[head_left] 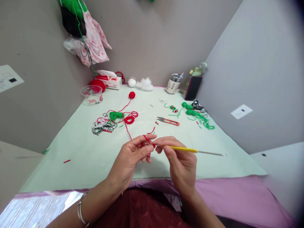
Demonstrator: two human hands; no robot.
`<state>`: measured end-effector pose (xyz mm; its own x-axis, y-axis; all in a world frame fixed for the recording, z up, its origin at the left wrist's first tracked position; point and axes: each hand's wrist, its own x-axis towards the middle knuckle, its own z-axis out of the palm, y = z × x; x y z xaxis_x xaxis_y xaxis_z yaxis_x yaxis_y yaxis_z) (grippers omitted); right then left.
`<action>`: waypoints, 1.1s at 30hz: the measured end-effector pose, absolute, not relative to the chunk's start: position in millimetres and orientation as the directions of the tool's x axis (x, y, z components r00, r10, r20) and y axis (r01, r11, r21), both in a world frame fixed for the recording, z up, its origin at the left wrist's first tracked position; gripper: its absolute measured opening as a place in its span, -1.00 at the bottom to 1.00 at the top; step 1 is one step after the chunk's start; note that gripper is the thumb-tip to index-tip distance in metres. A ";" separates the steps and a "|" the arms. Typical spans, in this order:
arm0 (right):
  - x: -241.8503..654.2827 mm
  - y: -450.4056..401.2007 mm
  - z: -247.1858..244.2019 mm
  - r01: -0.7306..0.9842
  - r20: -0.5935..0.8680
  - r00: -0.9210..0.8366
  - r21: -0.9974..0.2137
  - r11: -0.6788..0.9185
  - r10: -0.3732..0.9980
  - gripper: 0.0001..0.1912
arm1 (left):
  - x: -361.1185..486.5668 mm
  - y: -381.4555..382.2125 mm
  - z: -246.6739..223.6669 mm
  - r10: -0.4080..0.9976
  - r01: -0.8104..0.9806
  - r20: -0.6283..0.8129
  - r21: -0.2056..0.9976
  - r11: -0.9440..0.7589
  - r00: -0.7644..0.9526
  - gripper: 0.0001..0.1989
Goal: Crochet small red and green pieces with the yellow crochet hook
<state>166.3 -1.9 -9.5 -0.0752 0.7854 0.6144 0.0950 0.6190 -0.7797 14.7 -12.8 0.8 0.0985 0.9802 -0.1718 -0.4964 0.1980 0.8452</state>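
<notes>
Left hand (129, 155): thumb and fingertips pinched together on a small red yarn piece (154, 146), which they partly hide; the index finger is extended, with red yarn lying across it. Right hand (182, 160): thumb and fingers closed around a yellow-handled hook (182, 148), one end directed at the red piece between both sets of fingertips, the other metal end projecting to the right of the fingers. Whether the tip has entered the piece cannot be told. A red strand (127, 129) lies on the pale cloth (90, 167) beyond the left fingers. Orange-handled snips (168, 121), blades parted, lie beyond the right fingers. A green yarn bundle (116, 115) and a red yarn ball (131, 95) lie beyond the left fingers, the ball farther off.
</notes>
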 end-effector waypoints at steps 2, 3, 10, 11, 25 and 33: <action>164.5 -4.0 -14.0 0.249 0.699 -0.081 -0.677 0.693 0.711 -0.76 | 16.0 -12.2 1.3 0.978 -0.541 -0.186 0.815 0.207 0.093 -0.57; 164.2 -4.6 -16.2 0.316 0.735 -0.083 -0.621 0.718 0.673 -0.73 | 16.3 -11.8 1.2 0.974 -0.571 -0.199 0.790 0.225 0.108 -0.54; 175.1 2.5 -10.0 0.072 0.597 0.010 -0.800 0.595 0.802 -0.77 | 11.3 -7.4 0.0 0.953 -0.661 -0.253 0.688 0.299 0.168 -0.64; 174.9 3.4 -8.5 0.028 0.566 0.008 -0.824 0.566 0.824 -0.76 | 11.9 -7.9 0.5 0.963 -0.650 -0.232 0.713 0.263 0.134 -0.62; 175.0 7.4 -7.1 -0.191 0.420 -0.049 -0.894 0.405 0.906 -0.77 | 9.9 -12.0 2.6 0.967 -0.574 -0.179 0.779 0.251 0.180 -0.65; 172.5 -5.4 -16.3 0.315 0.761 -0.194 -0.549 0.774 0.619 -0.75 | 13.8 -16.6 1.8 0.977 -0.578 -0.181 0.787 0.214 0.114 -0.51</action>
<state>172.5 -5.4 -16.3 -0.1943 0.6189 0.7611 0.3154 0.7741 -0.5489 13.8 -16.6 1.8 0.1143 0.9768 -0.1811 -0.5784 0.2136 0.7873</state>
